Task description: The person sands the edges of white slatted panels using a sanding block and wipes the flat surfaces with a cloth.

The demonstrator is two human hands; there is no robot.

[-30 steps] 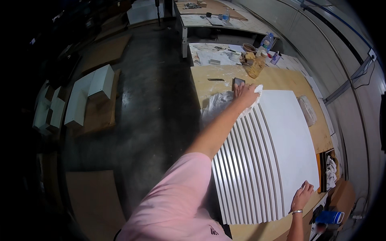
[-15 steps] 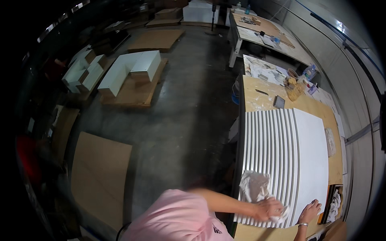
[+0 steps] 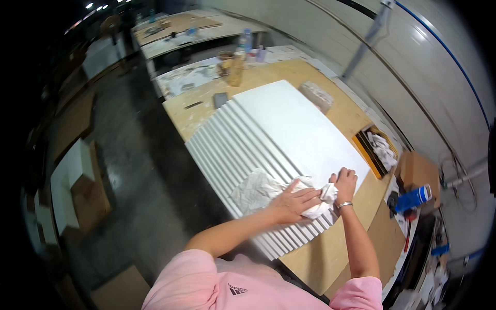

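A white grooved panel [image 3: 268, 139] lies on the wooden worktable, its right part flat and smooth, its left part ribbed lengthwise. Over the ribs near my end, a crumpled white cloth [image 3: 257, 192] is spread. My left hand [image 3: 294, 204] presses down on this cloth, thumb apart, with bunched folds held under and beyond the fingers. Just right of it, my right hand [image 3: 345, 185] rests on the smooth part near the panel's right edge, fingers slightly bent and apart. A bunched end of the cloth sits beside its thumb; a silver bracelet circles that wrist.
At the table's far end stand bottles [image 3: 236, 70] and a grey block [image 3: 220, 100]. A pale block [image 3: 316, 96] lies right of the panel, and a box of rags [image 3: 381, 150] further right. A blue bottle [image 3: 413, 197] and a cardboard box [image 3: 417, 174] lie beyond.
The view has swung right, bringing more of the table's right side in. My hands are closer together, and the left one lies flatter on the cloth.
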